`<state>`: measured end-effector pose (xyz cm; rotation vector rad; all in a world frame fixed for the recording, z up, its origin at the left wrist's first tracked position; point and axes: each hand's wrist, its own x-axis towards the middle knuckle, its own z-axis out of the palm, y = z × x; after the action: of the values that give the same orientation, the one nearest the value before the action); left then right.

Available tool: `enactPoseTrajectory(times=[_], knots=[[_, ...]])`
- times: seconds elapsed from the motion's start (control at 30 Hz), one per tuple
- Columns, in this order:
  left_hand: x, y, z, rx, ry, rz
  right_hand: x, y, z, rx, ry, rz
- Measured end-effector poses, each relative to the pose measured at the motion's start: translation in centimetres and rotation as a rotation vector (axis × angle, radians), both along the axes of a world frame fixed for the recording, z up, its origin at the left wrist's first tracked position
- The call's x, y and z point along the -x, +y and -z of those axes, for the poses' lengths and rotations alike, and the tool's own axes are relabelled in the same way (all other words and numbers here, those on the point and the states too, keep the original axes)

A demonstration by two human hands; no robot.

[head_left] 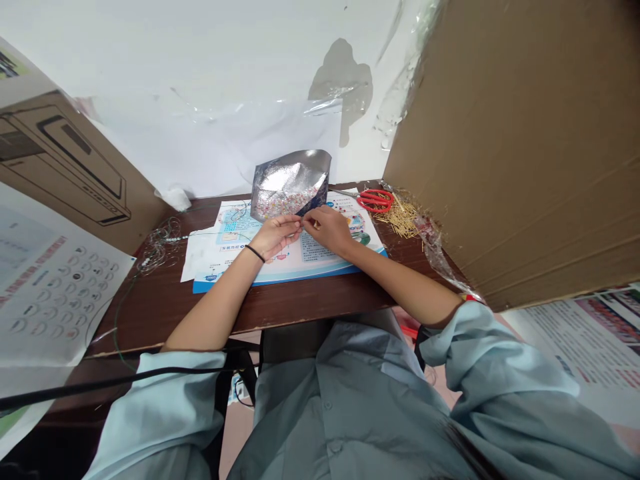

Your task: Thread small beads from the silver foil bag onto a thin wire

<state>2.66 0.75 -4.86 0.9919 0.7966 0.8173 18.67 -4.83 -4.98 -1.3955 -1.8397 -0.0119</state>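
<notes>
**Two hands pinch a small piece in front of the bead bag**

The small piece (pixel 305 224) sits between the fingertips of both hands, over the middle of the counter (pixel 165 300). It is too small to tell what it is. The left hand (pixel 277 235) and the right hand (pixel 327 228) meet there, each with fingers pressed together in a pinch.

Just behind them, toward the far edge, a foil bag (pixel 290 175) stands open, with beads (pixel 284 204) showing through its front. A printed sheet (pixel 325 263) lies under the hands.

Red scissors (pixel 376 199) and a heap of gold pins (pixel 403 219) lie near the far right corner. Thin wire (pixel 160 245) is coiled at the left edge.

I think there are two risks. A knuckle could push the bag over and spill the beads. The piece could also slip from the pinch and roll off the sheet.
</notes>
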Motion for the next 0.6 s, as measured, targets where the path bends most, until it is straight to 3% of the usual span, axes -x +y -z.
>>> enactPoseTrajectory(times=[0.6], knots=[[-0.13, -0.60, -0.47, -0.012, 0.037, -0.044, -0.06, 0.18, 0.17, -0.008, -0.012, 0.007]])
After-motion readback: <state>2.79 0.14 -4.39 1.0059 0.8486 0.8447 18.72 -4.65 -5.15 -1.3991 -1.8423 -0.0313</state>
